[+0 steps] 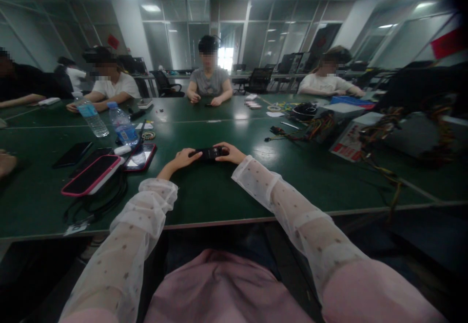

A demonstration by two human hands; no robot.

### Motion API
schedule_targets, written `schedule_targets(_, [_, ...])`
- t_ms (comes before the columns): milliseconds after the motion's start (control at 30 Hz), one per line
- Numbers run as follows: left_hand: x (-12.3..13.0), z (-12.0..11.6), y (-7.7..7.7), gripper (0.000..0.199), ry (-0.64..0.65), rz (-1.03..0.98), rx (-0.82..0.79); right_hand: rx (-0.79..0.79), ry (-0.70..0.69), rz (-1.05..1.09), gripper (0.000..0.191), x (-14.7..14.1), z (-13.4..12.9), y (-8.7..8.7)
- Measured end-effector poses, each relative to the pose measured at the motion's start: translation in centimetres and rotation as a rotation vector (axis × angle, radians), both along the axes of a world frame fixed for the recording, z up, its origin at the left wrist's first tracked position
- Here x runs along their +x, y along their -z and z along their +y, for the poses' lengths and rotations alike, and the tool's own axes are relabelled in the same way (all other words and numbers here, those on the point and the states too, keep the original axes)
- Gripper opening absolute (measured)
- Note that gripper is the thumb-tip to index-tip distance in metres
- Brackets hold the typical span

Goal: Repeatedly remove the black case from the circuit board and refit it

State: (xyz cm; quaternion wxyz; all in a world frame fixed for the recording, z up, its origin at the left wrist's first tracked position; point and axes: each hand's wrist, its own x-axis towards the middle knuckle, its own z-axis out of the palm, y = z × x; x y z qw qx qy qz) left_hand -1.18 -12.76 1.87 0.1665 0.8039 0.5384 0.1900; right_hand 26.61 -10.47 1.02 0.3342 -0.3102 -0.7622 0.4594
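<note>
A small black device (209, 154), shaped like a phone held sideways, is in both my hands just above or on the green table. My left hand (183, 159) grips its left end, thumb across the front. At the right end, my right hand (230, 153) closes round it with the thumb on the near face. Faint light marks show on the device, too small to read. To the left of my left hand lies a phone in a red case (141, 158), and beyond it a pink-rimmed phone (90, 175) beside a dark cable (109, 201).
Two water bottles (123, 124) and a black phone (72, 154) are on the left of the green table (204, 201). Metal power supply boxes (349, 137) with loose wires (318, 127) crowd the right. Several people sit around the table, one directly opposite (209, 81).
</note>
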Motion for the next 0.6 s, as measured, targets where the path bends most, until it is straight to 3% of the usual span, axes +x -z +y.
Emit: schedule_targets(600, [-0.12, -0.70, -0.79, 0.069, 0.021, -0.062, -0.041, -0.003, 0.005, -0.036, 0.066, 0.16, 0.09, -0.16])
